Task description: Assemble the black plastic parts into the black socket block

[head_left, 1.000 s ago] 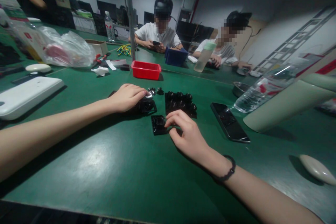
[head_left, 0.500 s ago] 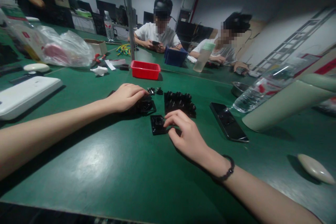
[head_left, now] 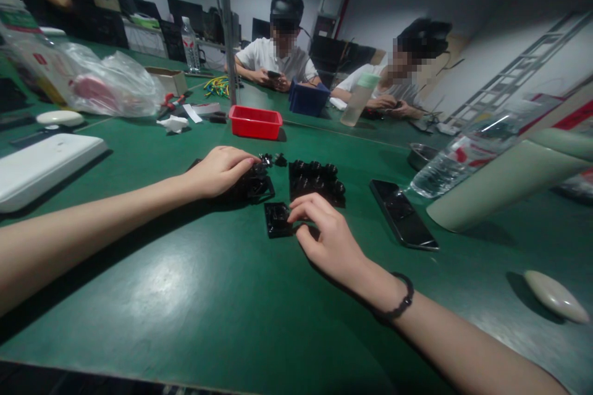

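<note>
My left hand (head_left: 226,170) lies palm down over a pile of black plastic parts (head_left: 259,186), its fingers stretched out and partly hiding them. In front of the pile, flat on the green table, is a small black square part (head_left: 277,220) with a raised centre. The fingertips of my right hand (head_left: 327,228) are at the right edge of this square part; its fingers are bent, with thumb and forefinger apart. Just behind the right hand stands a block of black pieces with rounded tops (head_left: 315,178) in rows. A few small black bits (head_left: 280,160) lie beyond the left fingers.
A red bin (head_left: 256,123) stands behind the parts. To the right are a phone (head_left: 403,215), a water bottle (head_left: 456,157) and a green flask (head_left: 491,182). A white box-like device (head_left: 50,163) lies at left. Two people sit across the table, by blue bins (head_left: 309,99).
Both my hands and the black parts stay nearly in place. The view shifts slightly. Across the table, the person at right has moved their hands a little.
</note>
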`<state>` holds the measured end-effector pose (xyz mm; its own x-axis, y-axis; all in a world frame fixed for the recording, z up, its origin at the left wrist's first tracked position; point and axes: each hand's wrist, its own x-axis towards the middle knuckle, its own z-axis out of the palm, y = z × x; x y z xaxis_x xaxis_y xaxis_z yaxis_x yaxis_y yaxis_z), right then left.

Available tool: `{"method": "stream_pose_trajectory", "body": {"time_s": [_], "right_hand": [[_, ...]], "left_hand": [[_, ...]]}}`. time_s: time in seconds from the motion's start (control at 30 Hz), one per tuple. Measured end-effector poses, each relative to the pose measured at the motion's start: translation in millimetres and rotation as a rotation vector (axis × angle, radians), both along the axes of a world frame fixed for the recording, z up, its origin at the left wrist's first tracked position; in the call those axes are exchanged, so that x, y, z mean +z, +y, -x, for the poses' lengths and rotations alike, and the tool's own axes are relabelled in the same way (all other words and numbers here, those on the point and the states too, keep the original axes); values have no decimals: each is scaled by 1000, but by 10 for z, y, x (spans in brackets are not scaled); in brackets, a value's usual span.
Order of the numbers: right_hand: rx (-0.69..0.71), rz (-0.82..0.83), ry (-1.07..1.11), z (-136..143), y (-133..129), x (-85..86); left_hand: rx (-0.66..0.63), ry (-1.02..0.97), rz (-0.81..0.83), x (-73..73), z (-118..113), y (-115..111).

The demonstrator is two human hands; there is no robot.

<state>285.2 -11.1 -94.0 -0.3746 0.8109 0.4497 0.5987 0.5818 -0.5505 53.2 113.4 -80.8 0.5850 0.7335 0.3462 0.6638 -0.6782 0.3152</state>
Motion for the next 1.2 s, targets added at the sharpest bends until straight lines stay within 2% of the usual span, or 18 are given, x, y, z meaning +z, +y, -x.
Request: {"method": "stream_pose_trajectory", "body": {"time_s": [0.43,0.73,1.2], "right_hand": [[0,8,2,2,3,-10],[4,24,-1,-7,-1,3],[2,25,-4,1,-15,6]], "left_hand": [[-10,-113,-45,4,-10,-56],[56,-200,30,-17,16,-74],[69,-250,39,64,16,-122]]}}
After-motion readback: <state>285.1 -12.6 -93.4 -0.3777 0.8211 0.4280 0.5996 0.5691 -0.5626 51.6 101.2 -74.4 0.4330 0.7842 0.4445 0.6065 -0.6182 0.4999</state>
